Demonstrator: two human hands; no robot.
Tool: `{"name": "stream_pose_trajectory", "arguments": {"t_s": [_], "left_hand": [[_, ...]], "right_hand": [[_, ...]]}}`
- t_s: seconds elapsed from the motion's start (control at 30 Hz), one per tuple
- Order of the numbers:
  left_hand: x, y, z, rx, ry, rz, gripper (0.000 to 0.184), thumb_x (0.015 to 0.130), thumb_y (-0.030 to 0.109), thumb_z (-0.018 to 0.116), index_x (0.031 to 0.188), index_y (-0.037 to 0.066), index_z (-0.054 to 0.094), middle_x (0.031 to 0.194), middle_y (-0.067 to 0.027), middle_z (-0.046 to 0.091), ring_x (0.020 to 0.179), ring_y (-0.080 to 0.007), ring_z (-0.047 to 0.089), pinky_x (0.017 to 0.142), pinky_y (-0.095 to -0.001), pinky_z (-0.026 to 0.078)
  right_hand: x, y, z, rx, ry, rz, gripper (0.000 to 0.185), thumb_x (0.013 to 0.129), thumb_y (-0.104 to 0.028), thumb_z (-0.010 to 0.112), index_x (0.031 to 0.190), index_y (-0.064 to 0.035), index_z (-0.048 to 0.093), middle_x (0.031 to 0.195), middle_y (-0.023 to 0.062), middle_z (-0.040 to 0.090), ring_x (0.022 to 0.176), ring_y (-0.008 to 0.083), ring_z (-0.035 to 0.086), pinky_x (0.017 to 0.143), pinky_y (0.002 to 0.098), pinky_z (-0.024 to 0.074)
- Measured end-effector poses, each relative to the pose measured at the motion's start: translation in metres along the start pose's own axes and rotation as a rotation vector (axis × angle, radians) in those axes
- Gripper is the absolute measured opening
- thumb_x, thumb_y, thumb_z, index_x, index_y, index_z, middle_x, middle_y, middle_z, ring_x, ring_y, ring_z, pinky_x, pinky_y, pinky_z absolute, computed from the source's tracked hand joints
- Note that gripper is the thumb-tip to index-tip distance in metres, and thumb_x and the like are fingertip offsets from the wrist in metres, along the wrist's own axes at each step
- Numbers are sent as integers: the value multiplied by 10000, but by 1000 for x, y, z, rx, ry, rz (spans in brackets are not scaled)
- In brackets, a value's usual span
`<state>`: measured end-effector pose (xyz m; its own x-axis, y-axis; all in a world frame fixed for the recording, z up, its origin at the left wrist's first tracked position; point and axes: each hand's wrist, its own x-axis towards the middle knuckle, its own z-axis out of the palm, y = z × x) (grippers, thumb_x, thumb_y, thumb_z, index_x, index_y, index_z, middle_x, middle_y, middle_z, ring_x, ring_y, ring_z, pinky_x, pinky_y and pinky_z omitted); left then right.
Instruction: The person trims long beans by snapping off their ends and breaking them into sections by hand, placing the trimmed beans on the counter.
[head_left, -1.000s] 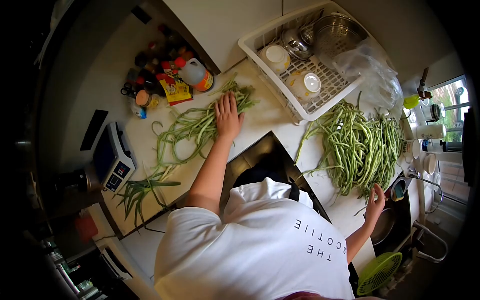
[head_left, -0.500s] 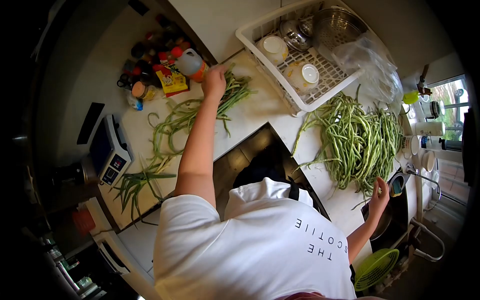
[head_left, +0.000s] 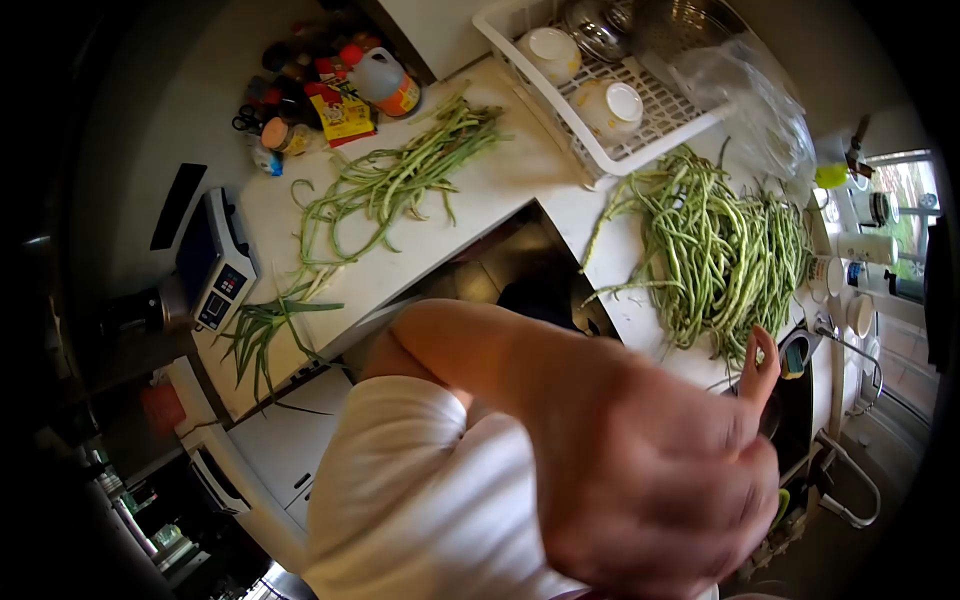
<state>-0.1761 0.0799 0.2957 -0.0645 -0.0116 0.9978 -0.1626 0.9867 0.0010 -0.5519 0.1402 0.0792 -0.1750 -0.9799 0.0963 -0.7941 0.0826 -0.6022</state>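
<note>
Blurred by motion, my left hand [head_left: 655,470] is large in front of the camera, over my white shirt [head_left: 440,500]; its fingers look bent but are smeared. My right hand [head_left: 762,372] is raised beside the lower edge of a big heap of long green beans [head_left: 715,250], fingers apart and nothing seen in them; its wrist is hidden behind my left hand. A smaller, looser bunch of long beans [head_left: 400,180] lies on the left counter [head_left: 400,262], touched by neither hand. Below it are green onions [head_left: 265,335].
A white dish rack [head_left: 600,160] holds bowls, metal pans and a plastic bag [head_left: 760,110]. Bottles [head_left: 385,85] and seasoning packets [head_left: 343,110] stand at the back left. A scale [head_left: 215,265] sits at the left; a faucet [head_left: 850,485] is at the right.
My left hand has left the smaller bean bunch and swung down and right, close to the camera. The view has shifted, so the counter items appear higher. My right hand stays near the heap.
</note>
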Motion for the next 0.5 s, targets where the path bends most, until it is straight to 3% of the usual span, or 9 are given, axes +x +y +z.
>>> {"name": "stream_pose_trajectory", "arguments": {"t_s": [0.07,0.17,0.4,0.43,0.5], "left_hand": [[4,10,12,19,78,8,137,821,86,651,698,45,696,775,-69,681,727,-222,675,674,-261,564],[8,31,29,-81,141,-107,109,788,119,683,703,54,699,720,-16,668,715,-143,659,679,-216,549],[22,103,43,39,175,-919,193,868,346,705,790,188,785,711,10,699,772,-136,677,681,-171,548],[8,69,24,-212,-31,-617,120,795,253,698,704,182,731,707,-19,681,743,-146,667,632,-203,489],[9,41,23,-126,-830,-417,80,770,137,663,694,136,688,784,-67,674,772,-201,657,662,-272,453]], "right_hand": [[-1,-1,-2,-59,-7,-9,180,934,-42,625,1099,14,667,1044,142,690,961,261,661,865,341,498],[-7,1,-1,-12,-26,30,179,915,-39,638,1085,8,674,1025,144,693,968,275,667,879,343,494],[-28,-1,-20,-67,4,104,158,894,-85,655,1040,-28,678,1027,135,692,947,330,655,830,385,497],[-33,4,-22,-68,32,92,151,887,-81,659,1028,-30,678,1004,125,695,931,327,657,822,394,497],[-42,11,-23,-103,91,36,139,880,-78,665,1010,-32,678,978,118,696,905,329,655,803,392,497]]}}
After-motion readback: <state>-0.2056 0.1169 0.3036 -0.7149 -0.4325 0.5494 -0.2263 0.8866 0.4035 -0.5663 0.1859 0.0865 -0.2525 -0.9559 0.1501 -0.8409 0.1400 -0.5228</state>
